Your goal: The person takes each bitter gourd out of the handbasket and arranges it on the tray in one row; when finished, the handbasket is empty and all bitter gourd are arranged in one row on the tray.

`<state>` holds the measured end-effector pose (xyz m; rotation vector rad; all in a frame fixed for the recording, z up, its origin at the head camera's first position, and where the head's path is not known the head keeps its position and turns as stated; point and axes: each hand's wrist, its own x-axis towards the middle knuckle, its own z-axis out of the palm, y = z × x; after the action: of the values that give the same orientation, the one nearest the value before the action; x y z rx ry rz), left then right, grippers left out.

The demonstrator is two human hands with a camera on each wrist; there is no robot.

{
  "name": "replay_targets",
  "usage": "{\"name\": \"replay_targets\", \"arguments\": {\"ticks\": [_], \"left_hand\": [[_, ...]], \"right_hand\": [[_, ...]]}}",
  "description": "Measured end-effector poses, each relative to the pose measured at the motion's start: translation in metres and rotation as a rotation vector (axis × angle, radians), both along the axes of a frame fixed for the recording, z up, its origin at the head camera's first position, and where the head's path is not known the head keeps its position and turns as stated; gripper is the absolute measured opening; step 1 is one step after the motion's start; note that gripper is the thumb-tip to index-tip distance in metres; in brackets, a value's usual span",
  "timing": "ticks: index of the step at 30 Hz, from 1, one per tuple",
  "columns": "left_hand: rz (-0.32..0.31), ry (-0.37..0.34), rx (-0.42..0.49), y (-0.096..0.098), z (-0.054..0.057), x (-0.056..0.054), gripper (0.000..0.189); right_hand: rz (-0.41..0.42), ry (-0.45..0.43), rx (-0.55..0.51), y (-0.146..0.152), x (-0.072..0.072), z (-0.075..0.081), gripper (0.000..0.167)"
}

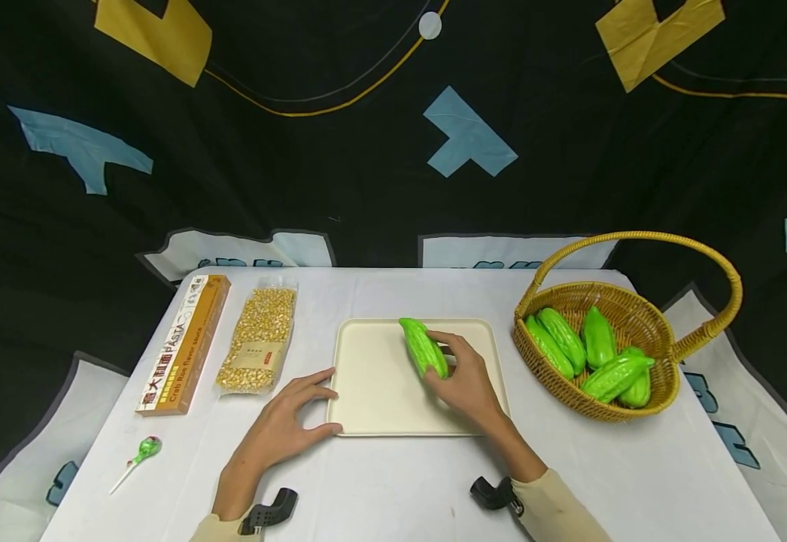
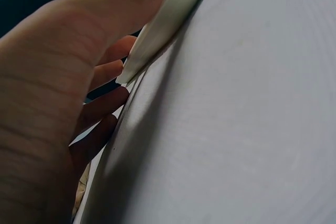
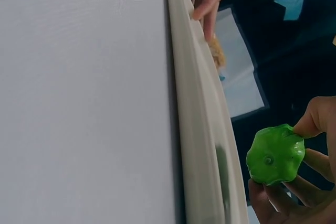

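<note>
My right hand [image 1: 464, 380] holds a glossy green bitter melon [image 1: 423, 348] between thumb and fingers, over the right half of a cream rectangular tray [image 1: 373, 380]. In the right wrist view the melon's blunt, lobed end [image 3: 275, 154] faces the camera, and a gap separates it from the tray. My left hand [image 1: 284, 421] touches the tray's left edge near the front corner, its fingers spread and loosely bent. The left wrist view shows the thumb at the rim [image 2: 170, 14] and the other fingers beside the tray's corner.
A wicker basket [image 1: 667, 384] with a tall handle stands at the right, with several green bitter melons [image 1: 599, 339] inside. Toward the left lie a pasta box [image 1: 186, 346], a clear bag of yellow corn kernels [image 1: 265, 316] and a green-wrapped lollipop [image 1: 148, 447]. White cloth covers the table [image 1: 380, 489].
</note>
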<state>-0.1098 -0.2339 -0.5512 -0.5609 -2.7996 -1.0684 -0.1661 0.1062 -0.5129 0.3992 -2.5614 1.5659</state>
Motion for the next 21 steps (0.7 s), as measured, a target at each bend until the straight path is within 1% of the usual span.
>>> {"name": "replay_targets", "arguments": {"ticks": [13,21], "left_hand": [[-0.005,0.007,0.002,0.000,0.001,0.000,0.053],[-0.004,0.004,0.009,0.000,0.002,0.000,0.053]], "right_hand": [[0.037,-0.037,0.034,-0.032,-0.010,-0.007,0.058],[0.062,-0.026,0.060,-0.049,-0.016,-0.009,0.058]]}}
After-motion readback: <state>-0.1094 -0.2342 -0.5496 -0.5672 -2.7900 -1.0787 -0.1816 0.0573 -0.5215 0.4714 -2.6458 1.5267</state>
